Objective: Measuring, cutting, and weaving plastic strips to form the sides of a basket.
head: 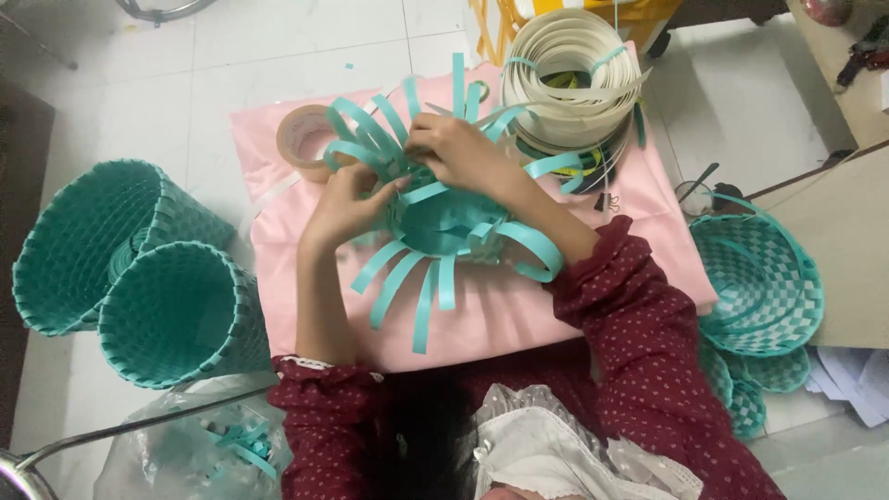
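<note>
I see a tan tape roll and cream strap coil behind the half-woven teal strap basket on pink cloth; my left hand and right hand pinch its strips, fingers clamped.

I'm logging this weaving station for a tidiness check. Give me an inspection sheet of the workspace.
Surface: pink cloth on white tiled floor.
Job's things: half-woven teal basket with loose strips fanning out.
Clutter: tape roll, cream strip coil, two finished baskets, woven bases, bag of offcuts.
Grips: left hand and right hand both pinch strips at the rim.
Cables: nothing seen.
Surroundings: papers, board at right.
</note>
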